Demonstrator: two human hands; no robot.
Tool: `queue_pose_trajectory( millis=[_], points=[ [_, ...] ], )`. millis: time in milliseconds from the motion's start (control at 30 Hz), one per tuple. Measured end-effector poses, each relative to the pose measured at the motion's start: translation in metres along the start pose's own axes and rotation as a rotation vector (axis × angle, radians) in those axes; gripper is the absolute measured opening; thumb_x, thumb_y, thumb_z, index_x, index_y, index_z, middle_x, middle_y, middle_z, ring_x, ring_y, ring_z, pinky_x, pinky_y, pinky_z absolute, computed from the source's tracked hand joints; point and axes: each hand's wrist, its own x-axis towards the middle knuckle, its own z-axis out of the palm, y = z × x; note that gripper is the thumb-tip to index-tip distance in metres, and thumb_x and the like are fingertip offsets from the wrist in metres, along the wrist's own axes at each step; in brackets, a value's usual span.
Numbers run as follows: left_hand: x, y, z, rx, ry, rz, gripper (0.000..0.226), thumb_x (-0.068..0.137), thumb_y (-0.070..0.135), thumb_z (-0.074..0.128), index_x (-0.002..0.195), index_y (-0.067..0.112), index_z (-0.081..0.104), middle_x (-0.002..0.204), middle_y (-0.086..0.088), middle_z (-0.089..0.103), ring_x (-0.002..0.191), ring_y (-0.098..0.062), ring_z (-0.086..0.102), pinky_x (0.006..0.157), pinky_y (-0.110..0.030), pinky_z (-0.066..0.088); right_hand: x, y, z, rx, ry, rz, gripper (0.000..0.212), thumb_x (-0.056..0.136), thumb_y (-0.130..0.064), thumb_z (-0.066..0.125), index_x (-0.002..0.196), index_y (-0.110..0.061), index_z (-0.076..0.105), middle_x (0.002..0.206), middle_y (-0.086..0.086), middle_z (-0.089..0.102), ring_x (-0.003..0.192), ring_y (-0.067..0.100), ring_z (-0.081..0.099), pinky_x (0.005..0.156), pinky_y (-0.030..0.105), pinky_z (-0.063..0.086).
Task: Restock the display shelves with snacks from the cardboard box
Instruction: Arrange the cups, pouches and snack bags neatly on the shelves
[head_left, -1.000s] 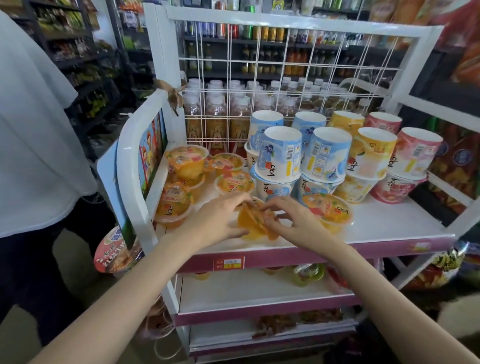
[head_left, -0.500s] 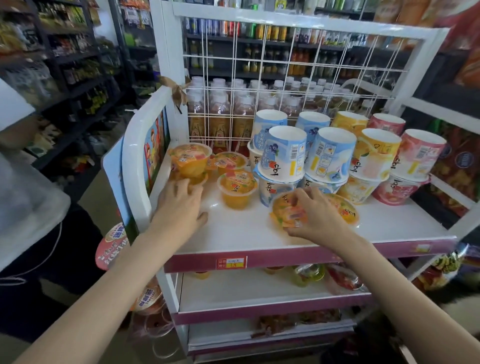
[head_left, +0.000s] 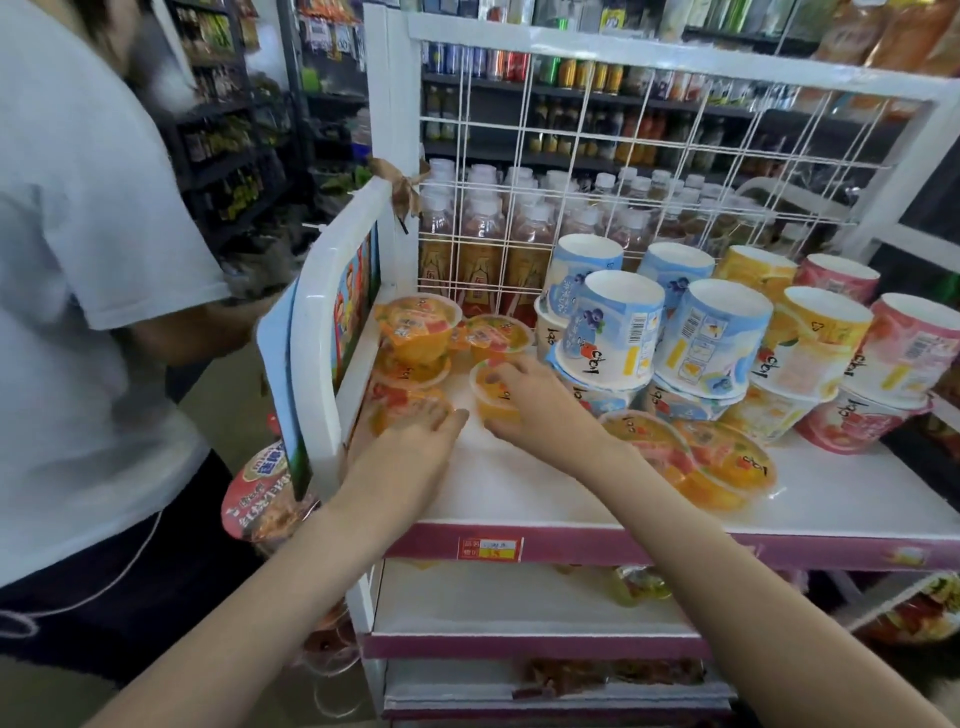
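We stand at the white display rack, whose top shelf carries the stock. The tall paper tubs are stacked upside down at the back against the wire grid, probably so the low items stay reachable in front. Two flat jelly cups lie near the front edge. Our right hand curls around one small jelly cup, seemingly aligning it with its row. Our left hand, fingers extended, rests on the left cup stack, apparently steadying it. No cardboard box is in view.
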Motion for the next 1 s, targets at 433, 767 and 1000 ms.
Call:
queue_pose_trajectory(
  millis=[433,767,1000],
  points=[
    [0.017,-0.015,0.003,-0.045,-0.098,-0.185,0.062,0.089,0.047,0.045,0.142,0.026,0.022,0.152,-0.004,0.011,0.138,-0.036,0.011,0.114,-0.047,0.011,0.019,0.010,-0.001,-0.101,-0.156,0.028,0.061,0.072,-0.022,0.074,0.118,-0.010,0.037,0.122,0.017,0.039,0.113,0.032,0.040,0.083,0.034,0.038],
    [0.022,-0.020,0.002,-0.256,-0.014,-0.185,0.064,0.089,0.047,0.043,0.144,0.021,0.025,0.149,-0.004,0.029,0.138,-0.023,0.021,0.115,-0.039,0.014,0.054,-0.017,-0.029,0.440,0.000,0.008,0.091,0.073,-0.033,0.078,0.144,-0.015,0.024,0.140,0.008,0.041,0.126,0.022,0.042,0.094,0.025,0.036],
    [0.027,-0.020,-0.001,-0.251,0.057,-0.222,0.047,0.092,0.036,0.046,0.135,0.017,0.042,0.137,-0.003,0.044,0.127,-0.019,0.037,0.105,-0.029,0.025,0.097,-0.027,0.012,0.893,0.001,0.097,0.098,0.067,-0.013,0.083,0.144,-0.014,0.021,0.140,0.010,0.042,0.124,0.022,0.047,0.106,0.034,0.039]
  ],
)
